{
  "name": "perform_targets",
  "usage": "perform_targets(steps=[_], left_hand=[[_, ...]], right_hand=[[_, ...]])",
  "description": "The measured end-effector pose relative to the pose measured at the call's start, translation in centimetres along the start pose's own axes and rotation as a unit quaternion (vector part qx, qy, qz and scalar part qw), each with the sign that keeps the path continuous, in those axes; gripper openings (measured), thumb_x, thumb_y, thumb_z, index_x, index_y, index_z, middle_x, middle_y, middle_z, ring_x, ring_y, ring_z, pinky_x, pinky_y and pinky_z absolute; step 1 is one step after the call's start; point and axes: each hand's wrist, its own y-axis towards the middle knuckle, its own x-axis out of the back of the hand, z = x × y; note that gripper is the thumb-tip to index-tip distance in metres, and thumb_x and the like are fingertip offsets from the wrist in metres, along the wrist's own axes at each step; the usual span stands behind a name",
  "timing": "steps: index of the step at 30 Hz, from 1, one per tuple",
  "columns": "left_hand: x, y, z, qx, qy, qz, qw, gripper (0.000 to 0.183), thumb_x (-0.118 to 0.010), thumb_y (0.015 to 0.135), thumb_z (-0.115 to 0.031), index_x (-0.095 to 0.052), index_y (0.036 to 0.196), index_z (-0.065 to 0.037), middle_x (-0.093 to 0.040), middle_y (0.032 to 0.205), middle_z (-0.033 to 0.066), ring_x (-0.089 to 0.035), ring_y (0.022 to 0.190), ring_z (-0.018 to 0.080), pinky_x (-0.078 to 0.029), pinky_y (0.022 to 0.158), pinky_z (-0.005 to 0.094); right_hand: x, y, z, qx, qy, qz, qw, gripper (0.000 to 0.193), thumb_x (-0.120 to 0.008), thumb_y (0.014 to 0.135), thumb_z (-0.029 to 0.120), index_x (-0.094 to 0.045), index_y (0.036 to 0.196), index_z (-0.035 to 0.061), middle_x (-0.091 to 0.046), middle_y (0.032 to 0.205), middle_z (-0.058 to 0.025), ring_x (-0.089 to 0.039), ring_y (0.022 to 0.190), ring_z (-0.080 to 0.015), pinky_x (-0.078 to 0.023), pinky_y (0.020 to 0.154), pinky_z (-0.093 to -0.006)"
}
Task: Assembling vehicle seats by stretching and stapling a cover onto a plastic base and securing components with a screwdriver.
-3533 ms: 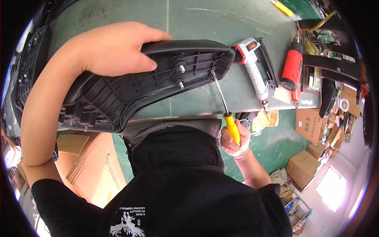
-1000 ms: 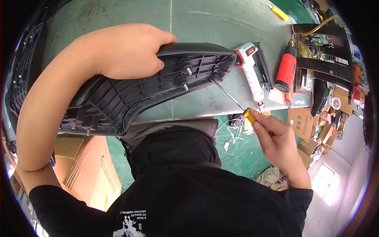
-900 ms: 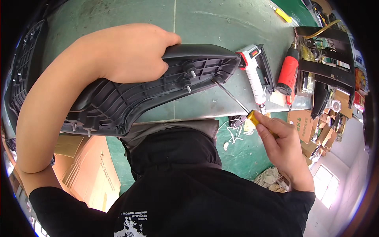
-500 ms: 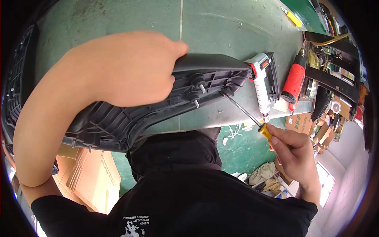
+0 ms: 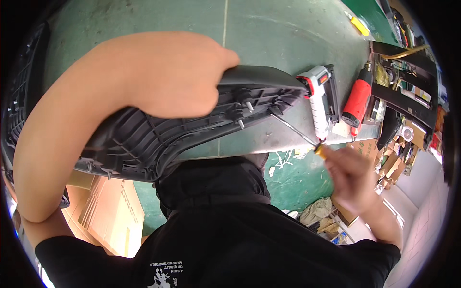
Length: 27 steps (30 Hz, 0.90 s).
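A curved black plastic panel (image 5: 149,127) lies across the near part of the green worktable, its ribbed underside with metal studs turned toward me. Wrapped over its far, padded edge, my left hand (image 5: 185,79) grips the panel; the fingertips beneath are partly hidden. My right hand (image 5: 353,177), smeared by motion, is closed round the yellow handle of a screwdriver (image 5: 297,131). The metal shaft slants up to the left, and its tip meets the panel's near edge close to the right end, beside the two studs.
A grey-white staple gun (image 5: 318,113) lies just past the panel's right end. Further right are a red cylindrical tool (image 5: 357,98) and a black rack (image 5: 403,98) of supplies. A yellow-handled cutter (image 5: 359,26) lies far right. Below left stands a cardboard box (image 5: 113,211).
My right hand has shifted and turned at the screwdriver handle, now blurred, while the tip stays at the same spot. My left hand and the panel have moved slightly to the right.
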Motion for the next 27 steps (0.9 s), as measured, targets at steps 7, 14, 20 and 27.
perform_targets(steps=[7,14,20,27], left_hand=[[-0.1,1.2,1.9,-0.076,-0.079,0.015,0.994,0.061,-0.069,0.093,-0.012,-0.059,0.153,-0.004,-0.075,0.134,0.02,-0.071,0.122,0.0358,-0.054,0.107,0.0415],[-2.0,-0.3,0.5,-0.062,-0.008,-0.079,0.995,0.061,-0.069,0.094,-0.011,-0.058,0.154,-0.008,-0.074,0.133,0.0214,-0.07,0.121,0.0405,-0.055,0.106,0.0447],[-2.2,-1.3,-1.3,-0.042,0.017,-0.099,0.994,0.06,-0.069,0.094,-0.012,-0.059,0.153,-0.008,-0.074,0.131,0.0223,-0.07,0.12,0.0417,-0.055,0.105,0.0454],[-3.2,-1.2,-0.4,-0.058,0.024,-0.134,0.989,0.059,-0.069,0.094,-0.011,-0.059,0.152,-0.008,-0.074,0.13,0.0225,-0.071,0.118,0.0415,-0.056,0.104,0.0454]], right_hand=[[-10.2,-0.8,-9.4,0.255,-0.135,-0.248,0.925,0.048,-0.08,0.09,0.0,-0.075,0.138,0.0086,-0.07,0.104,-0.0144,-0.069,0.077,-0.0267,-0.057,0.065,-0.0376],[-7.5,-2.9,-6.8,0.118,0.085,-0.157,0.977,0.036,-0.074,0.101,0.002,-0.075,0.137,0.0019,-0.072,0.092,-0.0122,-0.067,0.076,-0.02,-0.054,0.07,-0.0322],[-9.1,-3.1,-6.5,0.075,0.161,-0.138,0.974,0.034,-0.072,0.105,0.007,-0.074,0.138,0.0005,-0.072,0.084,-0.0101,-0.064,0.073,-0.0136,-0.052,0.07,-0.0287],[-10.3,-3.2,-6.8,0.092,0.17,-0.17,0.966,0.033,-0.072,0.105,0.007,-0.074,0.137,-0.0018,-0.075,0.09,-0.0126,-0.065,0.074,-0.0141,-0.052,0.071,-0.0285]])
